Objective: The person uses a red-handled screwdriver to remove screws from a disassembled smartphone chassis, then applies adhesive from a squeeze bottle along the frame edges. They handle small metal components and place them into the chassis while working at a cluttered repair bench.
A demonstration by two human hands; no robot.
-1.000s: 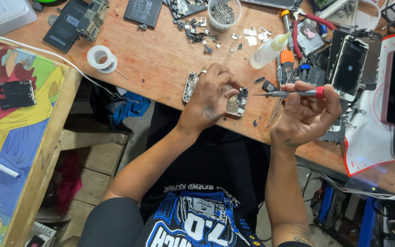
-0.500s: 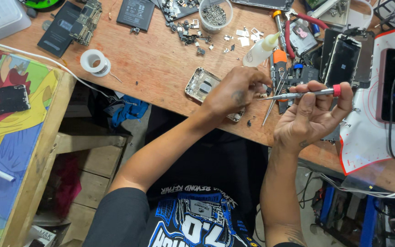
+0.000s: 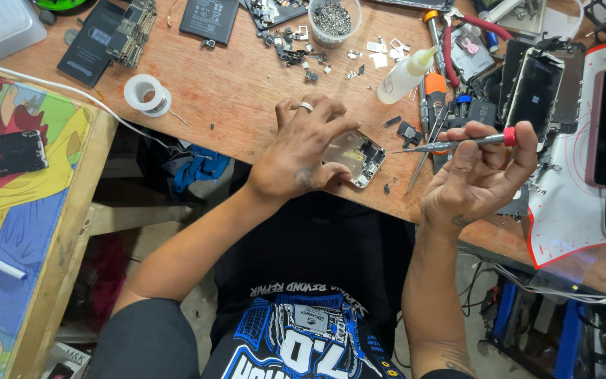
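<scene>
My left hand [image 3: 301, 149] rests over an opened phone frame [image 3: 356, 156] near the front edge of the wooden workbench [image 3: 233, 91], fingers spread on its top and thumb under its near side. A ring sits on one finger. My right hand [image 3: 482, 177] is raised just right of the frame and holds a thin precision screwdriver [image 3: 457, 144] with a red end cap. Its metal tip points left toward the frame and stops a little short of it.
A small bowl of screws [image 3: 334, 17], loose metal parts [image 3: 296, 42], a white squeeze bottle [image 3: 405, 74], a tape roll [image 3: 146, 93], a phone battery [image 3: 208, 17], other screwdrivers [image 3: 433, 42] and a dismantled phone [image 3: 534, 91] lie on the bench. A colourful side table [image 3: 15, 210] holds another frame [image 3: 8, 152].
My left hand shifted over the phone frame and now covers its left part with spread fingers. My right hand stayed raised with the screwdriver, tip still pointing left.
</scene>
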